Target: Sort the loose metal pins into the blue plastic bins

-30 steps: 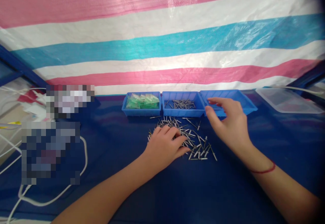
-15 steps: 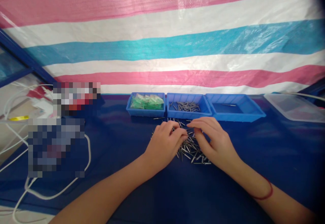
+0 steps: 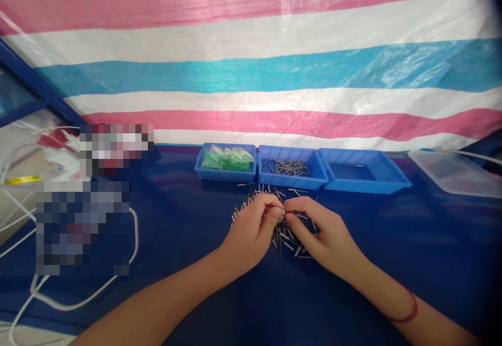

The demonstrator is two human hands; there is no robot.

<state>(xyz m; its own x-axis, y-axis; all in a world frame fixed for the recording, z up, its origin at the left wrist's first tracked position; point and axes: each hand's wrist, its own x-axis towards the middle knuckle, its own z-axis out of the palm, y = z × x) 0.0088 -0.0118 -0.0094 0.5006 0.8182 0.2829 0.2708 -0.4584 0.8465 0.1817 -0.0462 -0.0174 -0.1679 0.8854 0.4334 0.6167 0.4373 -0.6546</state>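
My left hand [image 3: 249,228] is closed in a pinch above a loose pile of pop rivets [image 3: 286,236], thin metal pins with a brighter, thicker part. A small silver end of a rivet [image 3: 282,211] shows at its thumb and fingertip. My right hand [image 3: 323,231] meets it there, thumb and index finger pinched at the same silver end. Most of that rivet is hidden by the fingers. Behind the hands, the middle blue bin [image 3: 292,181] holds several more rivets.
Left of the middle bin, a blue bin [image 3: 225,175] holds green-and-clear plastic packets [image 3: 229,158]. The right blue bin [image 3: 368,184] has a single rivet in it. A clear plastic lid [image 3: 451,173] lies far right. White cables [image 3: 136,236] loop at the left; striped sheeting [image 3: 251,79] hangs behind.
My hands have come together over the pile, the right one moving left. The fingertips, apart before, now meet at a small silver piece. The view has shifted slightly.
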